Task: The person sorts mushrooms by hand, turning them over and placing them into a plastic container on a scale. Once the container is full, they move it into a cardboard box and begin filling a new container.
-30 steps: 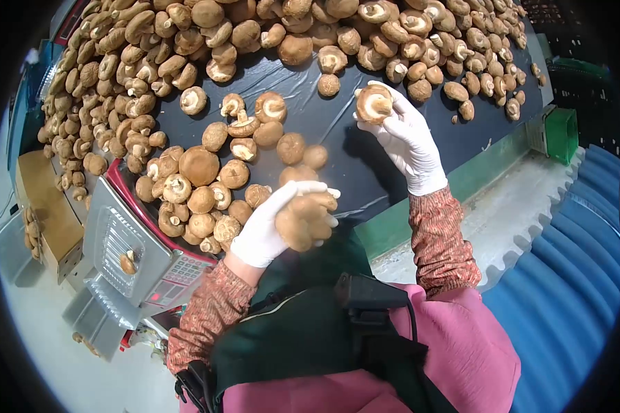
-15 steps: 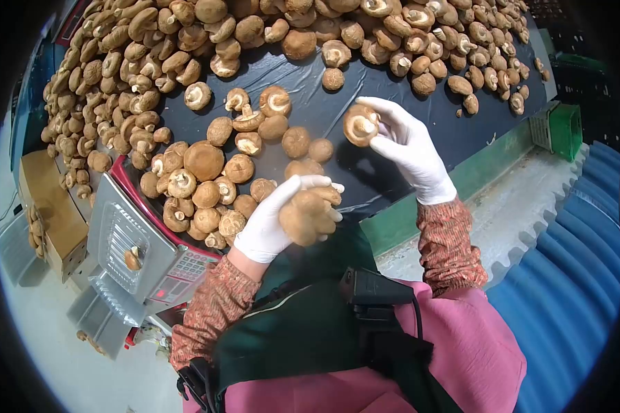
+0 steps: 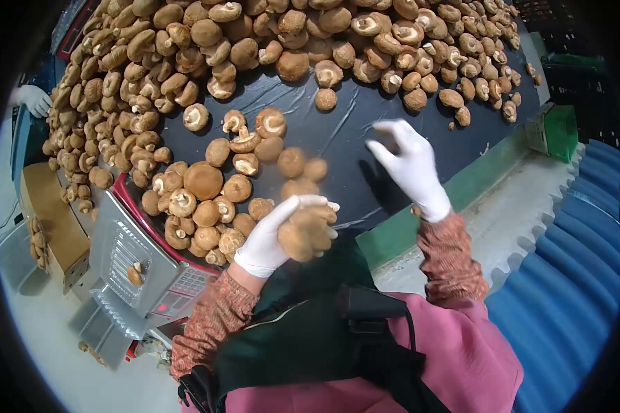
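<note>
My left hand (image 3: 272, 237), in a white glove, is wrapped round several brown mushrooms (image 3: 304, 234) at the near edge of the dark-covered table. Above the dark sheet (image 3: 337, 131), my right hand (image 3: 408, 162), also gloved, has thumb and fingers apart with nothing between them. Loose mushrooms (image 3: 291, 162) lie just beyond my left hand. To its left a cluster of mushrooms (image 3: 203, 180) rests near the scale. A small brown piece (image 3: 416, 210) shows by my right wrist, partly hidden.
A large heap of mushrooms (image 3: 138, 76) spans the far and left sides. At left stand a scale (image 3: 186, 279) with a clear tray (image 3: 127, 241) and a cardboard box (image 3: 55, 220). A green container (image 3: 561, 132) sits at right. Another person's gloved hand (image 3: 34, 100) shows far left.
The mushroom that was in my right hand is gone from its fingers, which are now open. Another person's gloved hand has come into view at the far left.
</note>
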### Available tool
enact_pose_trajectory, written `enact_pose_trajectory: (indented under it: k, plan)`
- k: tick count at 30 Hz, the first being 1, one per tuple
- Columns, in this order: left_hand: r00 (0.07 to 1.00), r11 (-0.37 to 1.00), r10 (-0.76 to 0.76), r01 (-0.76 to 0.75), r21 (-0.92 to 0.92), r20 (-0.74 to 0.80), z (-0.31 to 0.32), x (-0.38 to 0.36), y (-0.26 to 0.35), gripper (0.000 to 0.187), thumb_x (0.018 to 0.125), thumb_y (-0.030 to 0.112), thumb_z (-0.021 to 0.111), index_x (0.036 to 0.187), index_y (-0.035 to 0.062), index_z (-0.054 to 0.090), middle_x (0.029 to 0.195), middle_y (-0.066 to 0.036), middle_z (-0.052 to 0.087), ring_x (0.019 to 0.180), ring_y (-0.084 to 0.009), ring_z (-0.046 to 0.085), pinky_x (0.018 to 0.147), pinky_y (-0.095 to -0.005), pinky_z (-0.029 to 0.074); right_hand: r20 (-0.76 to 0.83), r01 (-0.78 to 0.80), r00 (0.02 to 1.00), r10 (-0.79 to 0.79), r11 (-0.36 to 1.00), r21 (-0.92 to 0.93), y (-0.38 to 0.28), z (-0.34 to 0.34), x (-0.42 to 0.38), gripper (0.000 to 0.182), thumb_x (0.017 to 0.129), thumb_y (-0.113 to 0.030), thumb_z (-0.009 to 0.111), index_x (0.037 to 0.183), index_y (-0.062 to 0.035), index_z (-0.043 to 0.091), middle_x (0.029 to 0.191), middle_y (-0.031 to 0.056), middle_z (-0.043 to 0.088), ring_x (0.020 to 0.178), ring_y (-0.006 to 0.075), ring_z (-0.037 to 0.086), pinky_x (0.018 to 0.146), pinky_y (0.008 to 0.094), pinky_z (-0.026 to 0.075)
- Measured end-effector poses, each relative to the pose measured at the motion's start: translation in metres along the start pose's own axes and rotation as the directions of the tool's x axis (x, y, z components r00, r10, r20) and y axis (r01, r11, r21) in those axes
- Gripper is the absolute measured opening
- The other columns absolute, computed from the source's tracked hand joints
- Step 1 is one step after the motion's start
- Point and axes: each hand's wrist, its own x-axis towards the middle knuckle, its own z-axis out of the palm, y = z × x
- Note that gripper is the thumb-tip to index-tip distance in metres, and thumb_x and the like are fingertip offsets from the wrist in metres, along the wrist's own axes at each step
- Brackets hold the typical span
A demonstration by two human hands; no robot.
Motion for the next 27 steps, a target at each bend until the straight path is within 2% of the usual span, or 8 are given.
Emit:
enact_pose_trajectory:
  k: [6,7,9,13,17,20,24,27]
  plan:
    - [0.999,0.999,0.046,-0.046,-0.028,0.0,-0.006,-0.008,0.001,0.05,0.108,0.04,0.038,0.138,0.0016,0.051,0.134,-0.017,0.059,0.108,-0.032,0.066,0.08,-0.0416,0.059,-0.171,0.08,0.978,-0.119,0.972,-0.219,-0.002,0.093,0.066,0.049,0.081,-0.032,0.081,0.116,-0.0044,0.062,0.1,0.009,0.064,0.083,0.0241,0.066,0.073,0.037,0.055]
    - [0.998,0.997,0.067,-0.068,-0.027,-0.014,-0.007,-0.008,0.004,0.051,0.108,0.041,0.037,0.136,0.001,0.052,0.136,-0.021,0.056,0.108,-0.0335,0.065,0.081,-0.042,0.058,-0.072,-0.036,0.997,0.042,0.997,0.073,-0.001,0.092,0.068,0.048,0.083,-0.032,0.08,0.117,-0.0034,0.062,0.101,0.0083,0.065,0.082,0.0208,0.066,0.072,0.0348,0.055]
    - [0.995,0.995,0.092,-0.094,-0.04,-0.047,-0.008,-0.009,0.001,0.054,0.109,0.043,0.034,0.133,-0.0003,0.054,0.142,-0.029,0.05,0.107,-0.0364,0.065,0.085,-0.0427,0.058,0.263,-0.368,0.928,0.263,0.757,0.541,-0.001,0.081,0.055,0.047,0.086,-0.03,0.078,0.121,-0.0016,0.062,0.102,0.0069,0.066,0.082,0.0143,0.065,0.071,0.0303,0.054]
    - [0.996,0.996,0.053,-0.058,-0.071,-0.072,-0.004,-0.002,0.003,0.057,0.109,0.045,0.031,0.133,-0.0016,0.054,0.141,-0.028,0.051,0.107,-0.0345,0.065,0.079,-0.0403,0.059,0.513,-0.515,0.848,0.131,-0.024,0.857,-0.005,0.05,0.042,0.035,0.101,-0.021,0.061,0.127,0.003,0.059,0.11,0.0086,0.067,0.082,0.0127,0.063,0.07,0.026,0.054]
    - [0.998,0.999,0.051,-0.051,0.006,-0.046,0.0,-0.002,0.005,0.06,0.109,0.047,0.031,0.135,-0.0032,0.052,0.14,-0.027,0.052,0.106,-0.0335,0.066,0.077,-0.04,0.059,0.511,-0.506,0.854,0.097,-0.074,0.859,-0.003,0.043,0.036,0.037,0.101,-0.02,0.059,0.129,0.0034,0.058,0.115,0.0134,0.068,0.085,0.0143,0.064,0.073,0.0282,0.056]
    - [0.997,0.999,0.038,-0.037,0.021,-0.061,0.0,-0.002,0.003,0.064,0.108,0.05,0.03,0.136,-0.0035,0.05,0.14,-0.027,0.052,0.105,-0.034,0.066,0.076,-0.0407,0.059,0.479,-0.475,0.868,0.13,-0.062,0.878,-0.013,0.037,0.032,0.039,0.1,-0.017,0.059,0.132,0.0051,0.056,0.117,0.0145,0.068,0.085,0.0142,0.065,0.075,0.0283,0.056]
    - [0.999,0.997,0.03,-0.028,-0.077,0.023,-0.003,-0.001,0.003,0.075,0.105,0.061,0.028,0.139,-0.0032,0.048,0.137,-0.026,0.055,0.105,-0.0351,0.066,0.078,-0.0433,0.059,0.475,-0.404,0.879,-0.035,0.472,0.783,-0.055,0.009,0.019,0.037,0.091,-0.014,0.065,0.126,-0.002,0.065,0.118,0.0076,0.068,0.099,0.0158,0.065,0.091,0.03,0.052]
    - [0.997,0.99,0.004,-0.015,-0.142,-0.078,-0.007,-0.003,-0.002,0.09,0.097,0.076,0.029,0.137,-0.0014,0.049,0.128,-0.026,0.06,0.106,-0.0375,0.066,0.082,-0.0469,0.058,0.414,0.134,0.822,-0.392,0.839,0.528,-0.082,0.005,0.002,0.037,0.085,-0.018,0.073,0.12,-0.0089,0.068,0.117,0.0119,0.067,0.108,0.0265,0.064,0.096,0.0392,0.05]
